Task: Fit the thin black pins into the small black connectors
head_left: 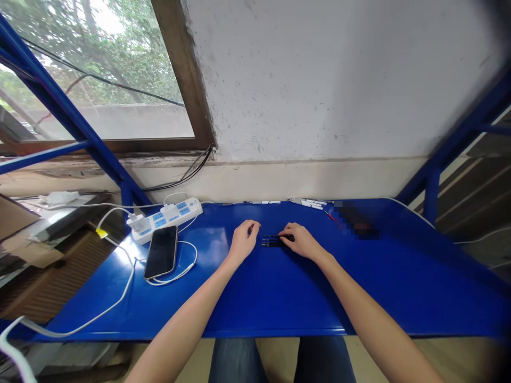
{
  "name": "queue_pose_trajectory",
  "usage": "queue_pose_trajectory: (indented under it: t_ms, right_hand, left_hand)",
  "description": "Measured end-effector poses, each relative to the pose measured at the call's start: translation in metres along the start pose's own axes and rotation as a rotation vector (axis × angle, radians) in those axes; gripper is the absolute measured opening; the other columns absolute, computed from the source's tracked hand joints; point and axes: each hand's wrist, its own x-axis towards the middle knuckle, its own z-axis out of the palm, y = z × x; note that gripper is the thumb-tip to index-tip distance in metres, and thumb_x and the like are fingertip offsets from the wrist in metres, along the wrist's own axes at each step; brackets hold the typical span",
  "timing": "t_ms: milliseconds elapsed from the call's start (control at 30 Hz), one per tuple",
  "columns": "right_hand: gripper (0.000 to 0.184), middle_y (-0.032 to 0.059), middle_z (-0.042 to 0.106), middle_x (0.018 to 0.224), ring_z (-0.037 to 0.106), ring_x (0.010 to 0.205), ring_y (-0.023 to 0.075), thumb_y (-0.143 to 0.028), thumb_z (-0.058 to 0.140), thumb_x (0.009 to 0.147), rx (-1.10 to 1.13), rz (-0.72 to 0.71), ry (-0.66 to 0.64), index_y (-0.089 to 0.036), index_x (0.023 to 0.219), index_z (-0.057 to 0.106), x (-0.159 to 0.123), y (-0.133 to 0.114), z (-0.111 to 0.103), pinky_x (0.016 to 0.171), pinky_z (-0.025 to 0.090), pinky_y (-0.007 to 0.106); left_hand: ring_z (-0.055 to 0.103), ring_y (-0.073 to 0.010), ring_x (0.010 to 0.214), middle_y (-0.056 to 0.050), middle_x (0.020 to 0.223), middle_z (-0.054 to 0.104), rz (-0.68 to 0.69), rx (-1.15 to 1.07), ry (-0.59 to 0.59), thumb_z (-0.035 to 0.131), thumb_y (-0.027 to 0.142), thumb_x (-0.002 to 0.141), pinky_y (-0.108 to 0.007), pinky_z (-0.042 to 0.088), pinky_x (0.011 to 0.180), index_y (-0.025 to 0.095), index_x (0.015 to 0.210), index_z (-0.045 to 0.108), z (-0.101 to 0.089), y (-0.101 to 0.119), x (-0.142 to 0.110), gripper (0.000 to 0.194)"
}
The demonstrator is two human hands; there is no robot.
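Observation:
A small bundle of thin black pen-like sticks (pixel 270 241) lies on the blue table (pixel 279 287), between my two hands. My right hand (pixel 301 240) rests on the right end of the sticks with its fingers curled down over them. My left hand (pixel 243 240) sits just left of the sticks, fingers loosely curled, thumb and forefinger close together; anything between them is too small to make out.
A black phone (pixel 161 251) lies at the left on a white cable, beside a white power strip (pixel 165 217) with plugs in it. Several white pen parts (pixel 311 202) lie along the back edge by the wall. Blue frame posts (pixel 433 191) stand at both sides.

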Motion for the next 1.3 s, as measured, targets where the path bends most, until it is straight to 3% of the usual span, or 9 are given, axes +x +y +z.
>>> queue_pose_trajectory:
  t_ms: [167, 333, 633, 800, 933, 1100, 1200, 1300]
  right_hand:
    - [0.023, 0.0076, 0.061, 0.095, 0.056, 0.092, 0.0215, -0.03, 0.066, 0.082, 0.05, -0.058, -0.074, -0.02, 0.103, 0.068, -0.003, -0.01, -0.004, 0.082, 0.044, 0.034]
    - [0.02, 0.0067, 0.059, 0.095, 0.054, 0.092, 0.0206, -0.02, 0.065, 0.081, 0.036, -0.062, -0.094, -0.02, 0.1, 0.065, -0.003, -0.013, -0.003, 0.082, 0.044, 0.032]
    - [0.015, 0.0079, 0.058, 0.093, 0.054, 0.086, 0.0209, -0.019, 0.062, 0.082, -0.116, -0.006, 0.031, -0.018, 0.097, 0.064, 0.0, 0.002, 0.008, 0.083, 0.042, 0.036]
    - [0.015, 0.0083, 0.058, 0.093, 0.053, 0.087, 0.0221, -0.022, 0.062, 0.083, -0.152, 0.033, 0.07, -0.018, 0.097, 0.064, 0.0, 0.004, 0.009, 0.08, 0.043, 0.035]
    - [0.02, 0.0089, 0.058, 0.095, 0.053, 0.089, 0.0228, -0.025, 0.061, 0.084, -0.154, 0.047, 0.091, -0.017, 0.102, 0.064, -0.001, 0.001, 0.008, 0.083, 0.044, 0.037]
    - [0.042, 0.0154, 0.055, 0.119, 0.051, 0.11, 0.0285, -0.032, 0.055, 0.087, -0.199, 0.037, 0.06, -0.015, 0.125, 0.055, -0.003, -0.005, 0.013, 0.095, 0.042, 0.043]
    - [0.056, 0.0203, 0.039, 0.142, 0.034, 0.133, 0.0316, -0.035, 0.048, 0.09, -0.238, 0.015, -0.029, -0.009, 0.139, 0.04, -0.006, -0.008, 0.024, 0.109, 0.029, 0.049]
    - [0.057, 0.02, 0.027, 0.15, 0.021, 0.141, 0.0295, -0.035, 0.036, 0.094, -0.271, 0.016, -0.096, -0.006, 0.144, 0.033, -0.008, -0.01, 0.033, 0.115, 0.018, 0.05]
  left_hand:
    - [0.058, -0.0178, 0.072, -0.005, 0.081, 0.066, 0.029, 0.024, -0.006, 0.048, 0.033, 0.089, -0.027, 0.042, 0.069, 0.02, 0.081, 0.068, 0.001, -0.003, 0.0, 0.025]
    - [0.056, -0.0164, 0.067, -0.004, 0.079, 0.066, 0.037, 0.058, -0.01, 0.048, 0.032, 0.088, -0.027, 0.041, 0.065, 0.02, 0.081, 0.068, 0.002, -0.003, 0.0, 0.024]
    - [0.057, -0.0188, 0.072, -0.006, 0.082, 0.065, 0.063, 0.014, -0.051, 0.048, 0.035, 0.088, -0.03, 0.044, 0.072, 0.021, 0.082, 0.068, 0.002, -0.001, -0.001, 0.025]
    - [0.058, -0.0242, 0.09, -0.008, 0.094, 0.066, 0.145, 0.194, -0.134, 0.049, 0.031, 0.088, -0.038, 0.045, 0.086, 0.021, 0.094, 0.068, 0.004, -0.005, -0.004, 0.023]
    - [0.054, -0.0269, 0.112, -0.011, 0.117, 0.063, 0.213, 0.217, -0.223, 0.049, 0.032, 0.089, -0.044, 0.041, 0.099, 0.02, 0.11, 0.065, 0.007, -0.008, -0.006, 0.03]
    - [0.034, -0.0281, 0.137, -0.014, 0.143, 0.044, 0.234, 0.232, -0.358, 0.049, 0.036, 0.088, -0.047, 0.028, 0.112, 0.017, 0.132, 0.05, 0.015, -0.014, -0.012, 0.048]
    - [0.025, -0.0261, 0.141, -0.014, 0.15, 0.032, 0.264, 0.328, -0.418, 0.042, 0.035, 0.091, -0.046, 0.02, 0.115, 0.017, 0.14, 0.04, 0.021, -0.02, -0.016, 0.052]
    - [0.022, -0.0253, 0.142, -0.013, 0.151, 0.029, 0.303, 0.398, -0.435, 0.037, 0.033, 0.092, -0.047, 0.016, 0.116, 0.016, 0.143, 0.036, 0.025, -0.023, -0.018, 0.053]
